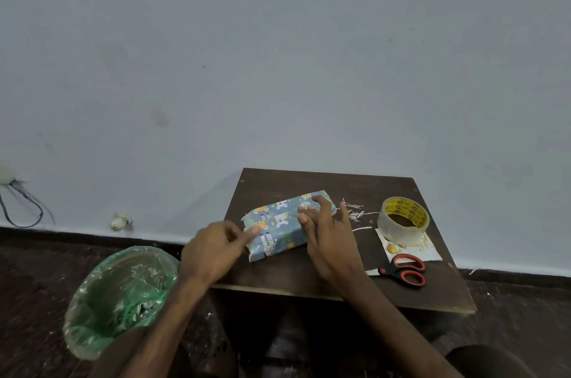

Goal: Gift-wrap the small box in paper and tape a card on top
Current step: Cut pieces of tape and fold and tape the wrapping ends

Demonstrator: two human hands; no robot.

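Observation:
A small box (279, 223) wrapped in blue paper with bear prints lies on the dark wooden table (296, 275). My left hand (213, 249) pinches the paper at the box's left end. My right hand (327, 231) rests on the box's right part, fingers spread and pressing down on the top. A white card (429, 251) with gold print lies at the right of the table, partly under the roll of clear tape (403, 220) and the scissors (406, 269).
Thin paper scraps (355, 212) lie between the box and the tape roll. A bin with a green liner (120, 297) stands on the floor left of the table. The wall is right behind the table.

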